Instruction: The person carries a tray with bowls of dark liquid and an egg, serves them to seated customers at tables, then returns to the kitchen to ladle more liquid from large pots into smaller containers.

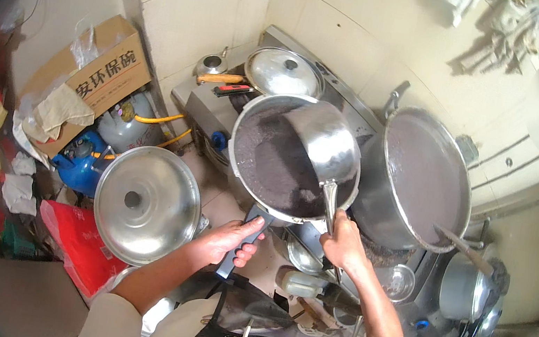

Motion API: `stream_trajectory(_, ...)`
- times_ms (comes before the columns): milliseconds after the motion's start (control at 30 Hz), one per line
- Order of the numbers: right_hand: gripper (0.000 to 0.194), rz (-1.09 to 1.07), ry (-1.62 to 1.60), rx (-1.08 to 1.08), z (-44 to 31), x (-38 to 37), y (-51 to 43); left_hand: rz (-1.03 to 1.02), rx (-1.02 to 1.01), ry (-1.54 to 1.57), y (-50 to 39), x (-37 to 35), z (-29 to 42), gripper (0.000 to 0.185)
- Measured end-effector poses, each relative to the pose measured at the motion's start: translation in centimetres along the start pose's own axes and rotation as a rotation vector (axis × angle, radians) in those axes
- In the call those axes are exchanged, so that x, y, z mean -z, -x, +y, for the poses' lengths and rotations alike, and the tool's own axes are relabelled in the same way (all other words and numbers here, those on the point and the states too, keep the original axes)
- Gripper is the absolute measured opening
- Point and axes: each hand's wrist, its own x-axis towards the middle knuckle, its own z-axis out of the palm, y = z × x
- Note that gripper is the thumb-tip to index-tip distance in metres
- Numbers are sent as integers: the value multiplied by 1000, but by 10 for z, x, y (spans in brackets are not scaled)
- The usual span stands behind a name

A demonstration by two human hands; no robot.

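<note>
My left hand [236, 245] is wrapped around the dark long handle [229, 262] of a metal pot [232, 149], probably a pressure cooker body. Inside the pot is thick dark purple food [269, 168] with a grainy film on its wall. The handle of a large metal scoop [330, 138] is in my right hand [345, 241]. Its bowl is tilted over the pot's right side, with its outer surface facing me; what it holds is hidden. Right of the pot, a big deep stockpot [372, 185] contains greyish purple liquid [421, 177], and a ladle [468, 250] leans on its rim.
A lidded pan [284, 73] stands behind on the steel stove [200, 104]. At left are a large round lid [144, 223], a blue gas cylinder [85, 165], a grey cylinder [131, 123] with yellow hoses, and a cardboard box [110, 69]. Another pot [462, 286] is at right.
</note>
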Motion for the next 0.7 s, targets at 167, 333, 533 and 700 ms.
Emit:
stream_trajectory(167,30,153,100,93,10,2,2,-8,13,0,-2,0,3,39)
stream_trajectory(333,18,-24,-506,-72,17,10,-15,23,-14,-85,0,-2,5,40)
stream_trajectory(533,20,-484,-1770,-107,24,23,5,6,-1,-42,-4,0,3,40)
stream_trajectory(700,16,-458,-1858,75,27,64,48,45,41,-41,-9,4,4,41)
